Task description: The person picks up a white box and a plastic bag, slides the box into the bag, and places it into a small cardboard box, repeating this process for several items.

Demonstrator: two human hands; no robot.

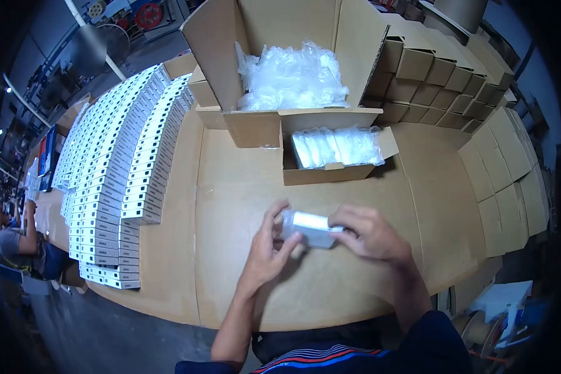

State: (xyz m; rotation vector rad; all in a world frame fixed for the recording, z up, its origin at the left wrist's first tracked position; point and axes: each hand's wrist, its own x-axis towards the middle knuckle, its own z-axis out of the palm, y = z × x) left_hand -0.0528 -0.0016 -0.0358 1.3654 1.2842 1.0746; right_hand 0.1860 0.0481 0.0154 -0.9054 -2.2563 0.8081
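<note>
Between both hands, above the brown table, is a small pale box [311, 232] that looks wrapped in clear plastic, with a white top strip. My left hand [269, 248] grips its left end between thumb and fingers. The fingers of my right hand [371, 232] are pinched at its right end. Just beyond them stands an open brown carton [324, 177] holding a row of plastic-wrapped packs [338, 148]. Behind that, a larger open carton [293, 22] contains a heap of clear plastic bags [296, 78].
Tall stacks of small white boxes [115, 168] line the table's left side. Folded brown cartons [442, 81] are piled at the back right, with more cardboard boxes [505, 174] along the right edge. A person [22, 240] sits at far left. The cardboard-covered table [230, 187] curves toward me.
</note>
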